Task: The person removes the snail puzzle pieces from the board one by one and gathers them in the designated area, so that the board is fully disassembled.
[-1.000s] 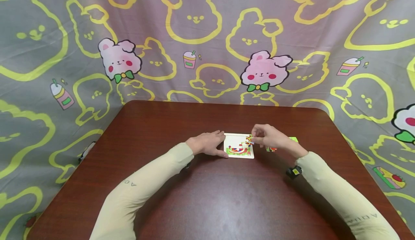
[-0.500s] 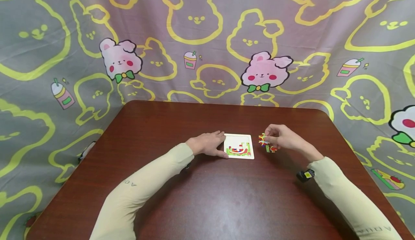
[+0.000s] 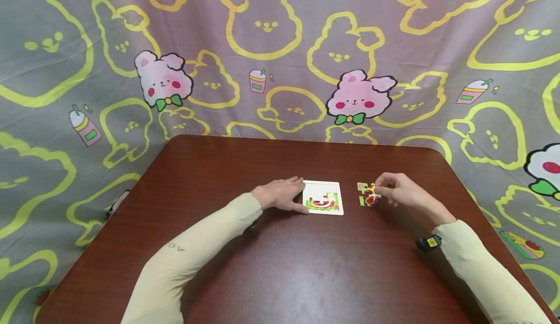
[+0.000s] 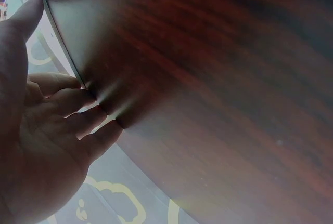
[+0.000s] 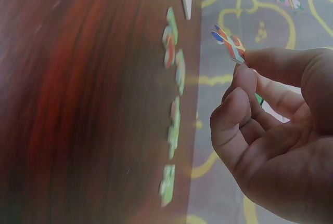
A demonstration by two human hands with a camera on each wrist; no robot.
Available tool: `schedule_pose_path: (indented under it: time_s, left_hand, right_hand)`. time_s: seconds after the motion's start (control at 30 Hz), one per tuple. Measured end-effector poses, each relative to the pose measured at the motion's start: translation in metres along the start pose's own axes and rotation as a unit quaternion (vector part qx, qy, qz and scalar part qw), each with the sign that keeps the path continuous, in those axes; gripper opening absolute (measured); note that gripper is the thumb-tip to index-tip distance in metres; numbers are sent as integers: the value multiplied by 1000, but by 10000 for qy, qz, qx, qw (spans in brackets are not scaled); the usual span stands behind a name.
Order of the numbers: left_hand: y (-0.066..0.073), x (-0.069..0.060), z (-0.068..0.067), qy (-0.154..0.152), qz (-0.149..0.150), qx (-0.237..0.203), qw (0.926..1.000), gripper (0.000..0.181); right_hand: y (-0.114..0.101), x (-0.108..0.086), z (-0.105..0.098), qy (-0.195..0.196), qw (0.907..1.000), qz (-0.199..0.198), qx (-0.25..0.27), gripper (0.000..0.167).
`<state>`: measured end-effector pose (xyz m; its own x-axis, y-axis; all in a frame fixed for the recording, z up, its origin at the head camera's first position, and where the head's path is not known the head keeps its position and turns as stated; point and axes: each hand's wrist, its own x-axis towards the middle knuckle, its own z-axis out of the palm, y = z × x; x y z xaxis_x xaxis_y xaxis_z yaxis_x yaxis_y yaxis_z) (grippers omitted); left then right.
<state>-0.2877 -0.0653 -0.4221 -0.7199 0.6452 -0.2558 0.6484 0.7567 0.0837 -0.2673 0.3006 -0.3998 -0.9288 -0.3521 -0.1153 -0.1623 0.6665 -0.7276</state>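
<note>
Along the left edge of the white puzzle tray [image 3: 317,189], the left hand [image 3: 282,193] lies with its fingers extended, the thumb touching the near left corner; it clasps nothing and presumably steadies the tray. To the right of the tray, the right hand [image 3: 400,190] pinches one multicoloured piece [image 5: 233,47] between thumb and fingers; the right wrist view shows it tilted and raised above the tabletop [image 3: 280,256]. Nearer the tray, on its right side, loose pieces [image 3: 362,186] lie on the tabletop; at least four appear in a row in the right wrist view. Within the tray, joined pieces [image 3: 322,202] cover the near portion, reaching somewhat higher at the right, while the far portion shows a bare white base. The step in hand is judged to be the handling of a single piece partway through assembly, its place not yet settled. If this piece is to be fitted, the next move calls for turning its tabs to match an exposed edge, carrying it leftward over the tray and pressing it flat; if another suits better, this one needs laying down to the right of the tray.
</note>
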Motion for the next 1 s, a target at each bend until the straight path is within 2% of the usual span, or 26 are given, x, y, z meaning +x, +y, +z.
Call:
schedule_pose_path:
  time_s: [0.33, 1.0]
  left_hand:
    - [1, 1, 0, -36, -20, 1, 10000, 96]
    - [0, 2, 1, 20, -22, 66, 10000, 95]
  right_hand:
    - [22, -6, -10, -130, 9993, 318, -145, 19]
    - [37, -4, -8, -484, 9977, 449, -145, 10]
